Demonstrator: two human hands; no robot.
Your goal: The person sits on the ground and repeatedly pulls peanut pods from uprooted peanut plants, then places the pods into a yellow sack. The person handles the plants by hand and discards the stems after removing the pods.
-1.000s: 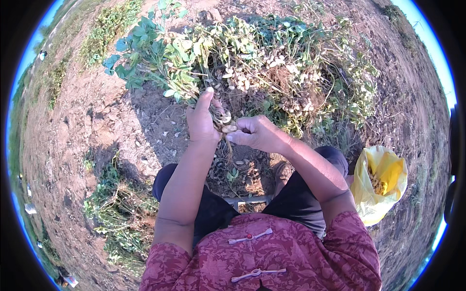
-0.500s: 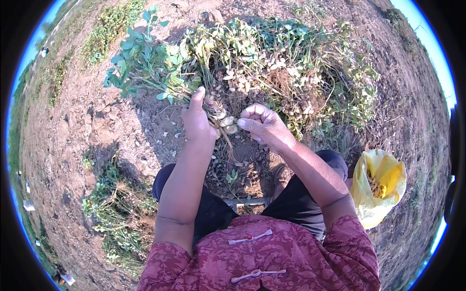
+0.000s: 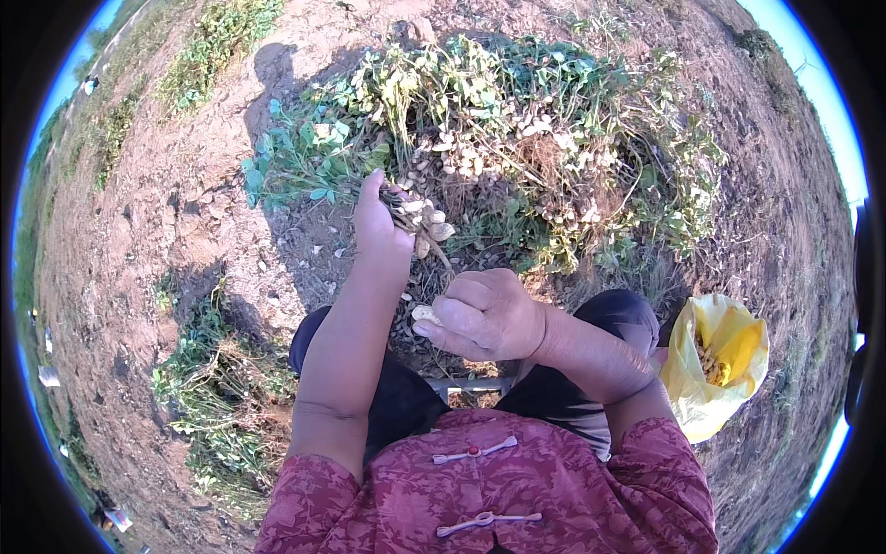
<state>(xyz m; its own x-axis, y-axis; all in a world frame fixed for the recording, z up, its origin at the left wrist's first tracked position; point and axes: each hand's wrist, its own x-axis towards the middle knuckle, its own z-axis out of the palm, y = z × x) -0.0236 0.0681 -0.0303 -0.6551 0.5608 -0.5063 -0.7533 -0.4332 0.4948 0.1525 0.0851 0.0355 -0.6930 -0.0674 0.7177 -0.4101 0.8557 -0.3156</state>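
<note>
My left hand (image 3: 378, 220) is closed round the stems of a peanut plant (image 3: 305, 152). Its green leaves spread away to the left, and a cluster of pale peanut pods (image 3: 425, 222) hangs from the root end on the right of the fist. My right hand (image 3: 489, 316) is closer to my body, fingers curled, pinching a peanut pod (image 3: 426, 315) between thumb and forefinger. Its palm is hidden, so I cannot tell whether more pods are inside. The two hands are apart.
Beyond my hands lies a wide heap of pulled peanut plants (image 3: 554, 120) with pods and roots showing. A yellow plastic bag (image 3: 724, 369) holding peanuts stands by my right knee. A smaller plant pile (image 3: 226, 406) lies at the left on dry soil.
My right hand has drawn back from the pod cluster toward my lap, with a pod now in its pinch. The plant's leafy top has swung a little right and down; my left hand stays nearly still.
</note>
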